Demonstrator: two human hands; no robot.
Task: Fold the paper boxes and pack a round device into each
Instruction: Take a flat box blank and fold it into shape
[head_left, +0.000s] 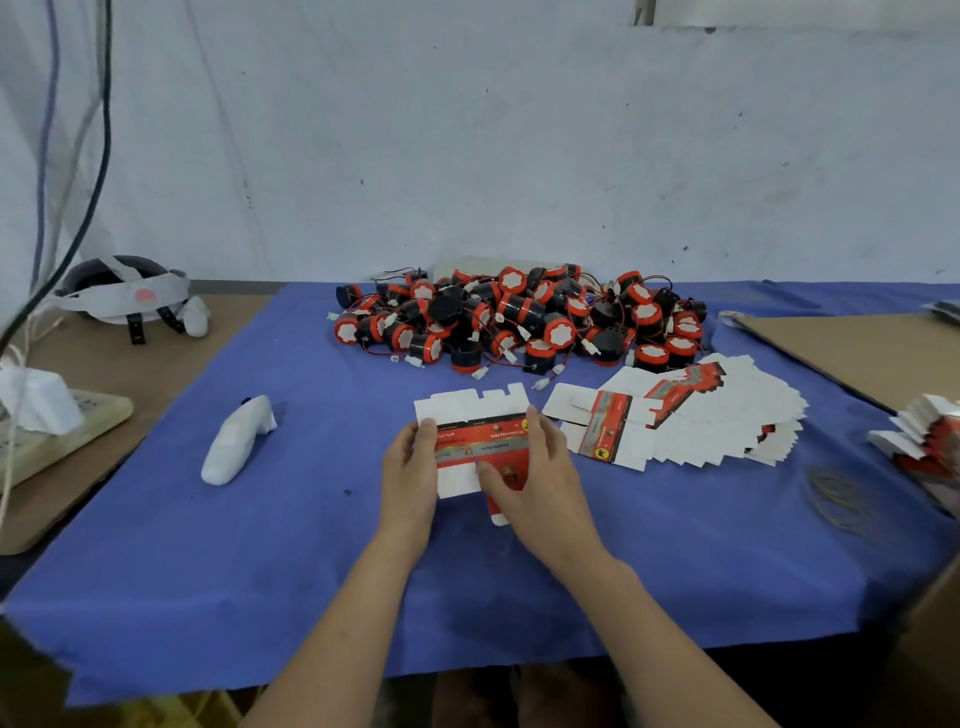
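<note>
A flat, unfolded paper box (475, 426), white with a red printed band, lies on the blue cloth in front of me. My left hand (410, 470) grips its left edge and my right hand (535, 478) presses on its right side, thumb across the print. Behind it sits a heap of round black-and-red devices (519, 317) with thin wires and white plugs. To the right, a fanned stack of flat box blanks (691, 421) lies on the cloth.
A white handheld controller (236, 439) lies left of my hands. A white headset (127, 296) and a cream power strip (62, 421) sit at far left. Brown cardboard (852, 348), more box blanks (924, 447) and rubber bands (841, 499) lie at right.
</note>
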